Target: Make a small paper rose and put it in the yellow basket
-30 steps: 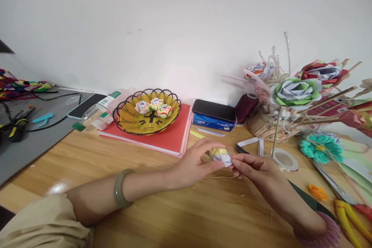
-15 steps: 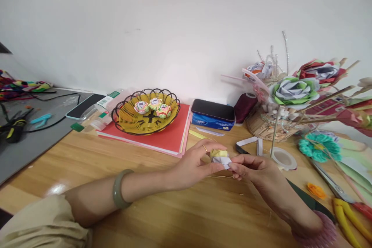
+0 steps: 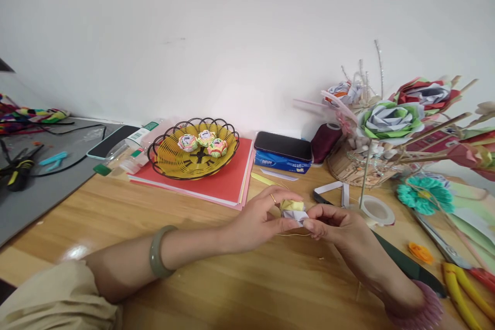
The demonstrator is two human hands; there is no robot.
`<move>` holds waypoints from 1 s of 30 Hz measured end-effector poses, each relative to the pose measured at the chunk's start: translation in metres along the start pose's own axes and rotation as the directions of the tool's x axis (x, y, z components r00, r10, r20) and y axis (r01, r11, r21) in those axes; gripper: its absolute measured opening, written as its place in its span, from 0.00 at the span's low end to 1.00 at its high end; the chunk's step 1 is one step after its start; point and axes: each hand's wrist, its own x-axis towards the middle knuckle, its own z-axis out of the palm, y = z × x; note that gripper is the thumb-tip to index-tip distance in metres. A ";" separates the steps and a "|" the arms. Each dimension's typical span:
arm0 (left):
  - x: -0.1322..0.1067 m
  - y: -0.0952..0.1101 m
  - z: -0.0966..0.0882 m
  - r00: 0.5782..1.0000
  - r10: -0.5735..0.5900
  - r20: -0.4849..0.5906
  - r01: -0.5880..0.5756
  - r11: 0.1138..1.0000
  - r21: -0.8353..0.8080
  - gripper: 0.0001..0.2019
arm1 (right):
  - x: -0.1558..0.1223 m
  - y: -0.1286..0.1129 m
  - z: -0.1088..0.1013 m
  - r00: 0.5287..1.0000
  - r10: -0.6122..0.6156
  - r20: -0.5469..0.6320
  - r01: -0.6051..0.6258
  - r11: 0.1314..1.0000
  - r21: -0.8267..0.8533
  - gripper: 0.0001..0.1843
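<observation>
Yellow and white paper makes up the small folded piece [image 3: 293,210], yellow layer on top, white creased flaps beneath. It sits just above the wooden worktop [image 3: 216,278], pinched between both hands: the left hand [image 3: 258,219] closes thumb and fingers on its left side, the right hand [image 3: 335,223] nips its right edge with its fingertips.

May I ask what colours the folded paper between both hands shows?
The folded paper is yellow above, white below; head view.

Home craft desk: paper flowers [image 3: 390,119], scissors [image 3: 460,278], tape [image 3: 377,210].
</observation>
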 end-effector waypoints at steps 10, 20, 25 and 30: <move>0.000 0.000 0.000 1.000 -0.028 0.003 0.028 0.999 -0.023 0.18 | 0.001 -0.004 -0.010 0.996 0.033 0.086 -0.025 0.995 -0.092 0.17; -0.001 -0.001 0.002 1.000 -0.001 0.020 0.002 0.998 -0.061 0.18 | 0.002 0.002 -0.003 1.000 0.014 0.024 -0.011 0.995 -0.098 0.18; -0.001 -0.001 0.001 1.000 -0.012 0.013 0.012 0.998 -0.060 0.17 | 0.002 0.002 -0.003 1.000 0.007 0.025 -0.005 0.996 -0.090 0.17; 0.000 -0.002 0.000 1.000 -0.029 -0.008 0.029 0.999 -0.042 0.18 | 0.000 -0.005 -0.008 0.997 0.040 0.069 -0.035 0.996 -0.080 0.16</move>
